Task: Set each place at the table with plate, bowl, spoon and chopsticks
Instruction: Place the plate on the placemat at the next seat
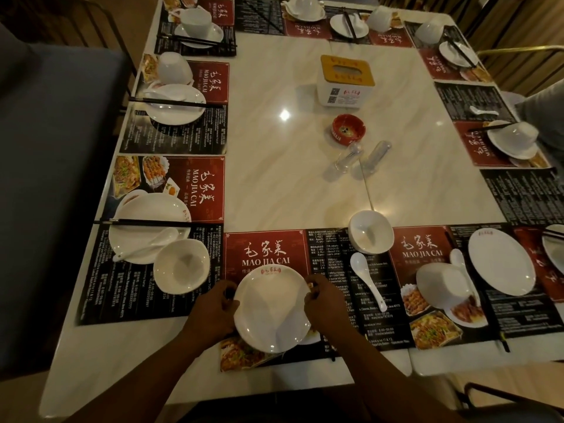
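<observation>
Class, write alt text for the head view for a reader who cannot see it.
The left hand and right hand hold a white plate by its rim at the nearest placemat. A bowl and spoon sit to its right.

Only the person's two arms are in view. The left hand (pixel 213 309) and the right hand (pixel 323 303) are bare, and both wrists are bare as well. The left forearm (pixel 146 380) and the right forearm (pixel 387 377) are also uncovered along all the length that shows, down to the lower edge of the picture. Both forearms are slim and become wider toward the elbow. The light is dim and warm, so fine details such as the nails or small marks on the fingers cannot be told.
</observation>
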